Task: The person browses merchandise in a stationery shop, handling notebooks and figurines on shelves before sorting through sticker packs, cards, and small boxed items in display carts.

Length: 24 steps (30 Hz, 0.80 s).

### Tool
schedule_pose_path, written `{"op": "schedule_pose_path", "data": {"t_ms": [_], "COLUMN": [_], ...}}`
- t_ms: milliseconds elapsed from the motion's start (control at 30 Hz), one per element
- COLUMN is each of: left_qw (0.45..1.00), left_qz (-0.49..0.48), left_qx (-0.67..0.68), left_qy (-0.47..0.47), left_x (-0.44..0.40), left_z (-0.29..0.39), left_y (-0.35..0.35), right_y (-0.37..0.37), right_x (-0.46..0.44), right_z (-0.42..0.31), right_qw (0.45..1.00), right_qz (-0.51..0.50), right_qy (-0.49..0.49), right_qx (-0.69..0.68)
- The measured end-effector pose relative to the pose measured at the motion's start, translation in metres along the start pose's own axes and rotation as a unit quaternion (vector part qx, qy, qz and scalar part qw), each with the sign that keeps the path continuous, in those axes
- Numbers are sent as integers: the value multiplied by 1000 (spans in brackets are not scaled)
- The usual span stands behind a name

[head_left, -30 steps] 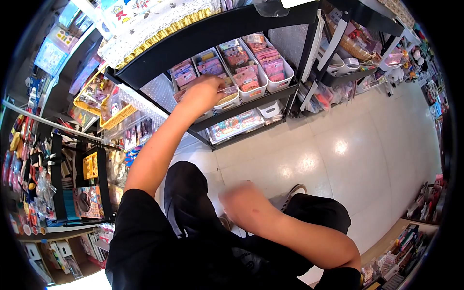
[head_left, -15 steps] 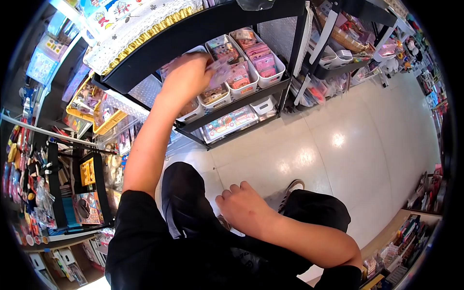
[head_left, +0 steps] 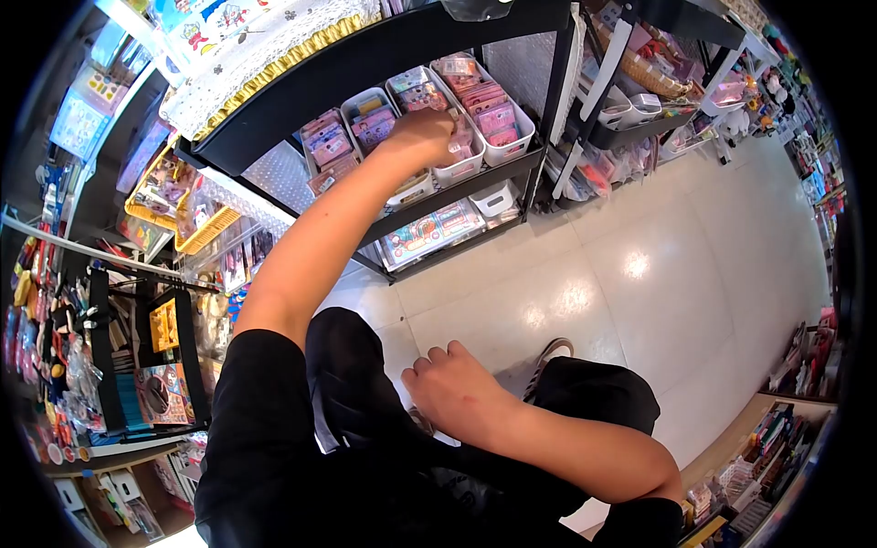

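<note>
My left hand [head_left: 423, 139] reaches over a white basket [head_left: 461, 171] on the black cart. Its fingers are bent down, closed at the edge of a small pink plastic packet [head_left: 464, 144]; the fingertips are partly hidden. To the left are two more white baskets, one of them holding purple packets [head_left: 373, 128]. Another basket, with pink packets [head_left: 496, 119], stands on the right. My right hand [head_left: 461, 391] is loosely curled between my knees, away from the cart, and nothing shows in it.
Flat printed packages [head_left: 434, 231] lie on the cart's lower shelf. A second black rack [head_left: 630, 128] with hanging bags stands to the right. Yellow baskets [head_left: 206, 228] and crowded shelves are on the left. Pale floor tiles [head_left: 630, 265] stretch out at the right.
My left hand has moved right from the left baskets with a small clear packet, and is now lower, over the third basket. My right hand has hardly moved.
</note>
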<state>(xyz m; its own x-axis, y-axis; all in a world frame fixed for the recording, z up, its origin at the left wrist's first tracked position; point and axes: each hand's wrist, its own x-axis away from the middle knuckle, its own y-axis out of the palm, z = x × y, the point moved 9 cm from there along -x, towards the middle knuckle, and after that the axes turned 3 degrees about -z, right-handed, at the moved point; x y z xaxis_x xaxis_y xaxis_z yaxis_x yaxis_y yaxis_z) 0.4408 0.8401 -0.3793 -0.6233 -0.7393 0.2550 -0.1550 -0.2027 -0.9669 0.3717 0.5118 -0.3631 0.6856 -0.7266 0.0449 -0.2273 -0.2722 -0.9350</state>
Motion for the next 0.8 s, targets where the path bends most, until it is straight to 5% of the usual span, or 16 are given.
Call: {"op": "schedule_pose_path", "data": {"t_ms": [100,500,800], "left_qw": [985,993,997], "left_qz": [146,67,76], "left_qx": [-91,99,12], "left_qy": [30,1,-2], "left_x": [2,-14,-15], "left_z": [5,0,8], "left_y": [0,12,7], "right_y": [-1,5,2], "right_x": [0,-1,2], "right_z": [1,3,0], "right_qw": [1000,1000,1000], "right_qz": [3,-4,17], "right_qy": [-2,-4,-8], "right_qx": [-1,-3,9]}}
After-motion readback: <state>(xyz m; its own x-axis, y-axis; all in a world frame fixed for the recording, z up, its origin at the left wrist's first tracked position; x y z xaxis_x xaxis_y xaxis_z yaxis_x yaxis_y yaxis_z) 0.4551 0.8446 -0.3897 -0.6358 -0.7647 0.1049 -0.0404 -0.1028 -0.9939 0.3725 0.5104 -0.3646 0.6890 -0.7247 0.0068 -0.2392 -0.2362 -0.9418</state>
